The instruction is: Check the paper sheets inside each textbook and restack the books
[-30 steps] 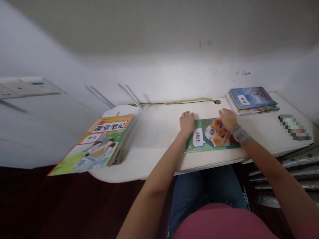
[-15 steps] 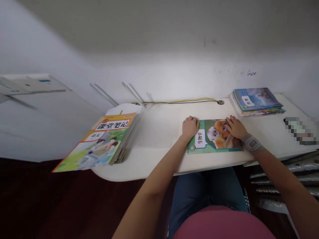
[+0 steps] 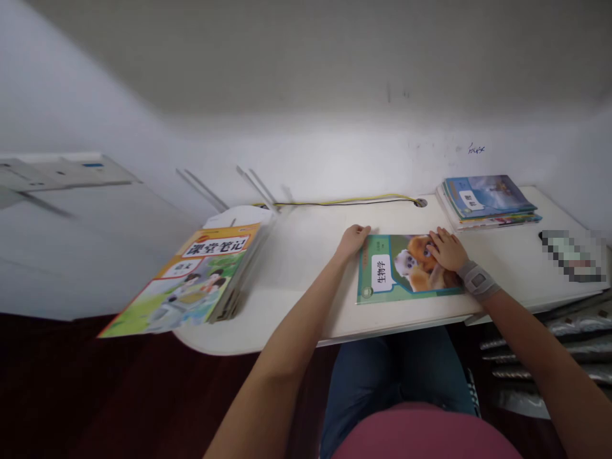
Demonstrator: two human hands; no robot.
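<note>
A green biology textbook (image 3: 382,290), with golden monkeys on its cover, lies closed on the white desk (image 3: 296,312) in front of me. At its far left corner is my left hand (image 3: 354,241), its fingers curled together against the edge; the thumb side is partly hidden. My right hand (image 3: 449,250), with a grey band on the wrist, rests flat on the upper right of the cover, fingers spread.
To the left, a stack of books topped by an orange and green notebook (image 3: 191,280) overhangs the desk edge, beside a white router (image 3: 239,213). A blue-topped book stack (image 3: 492,197) sits back right, near a blurred-out phone-like item (image 3: 571,255). Cables (image 3: 335,203) run along the wall.
My left hand has slid off the cover to the textbook's left edge, its fingers drawing together. My right hand stays on the cover. The view has tilted slightly upward.
</note>
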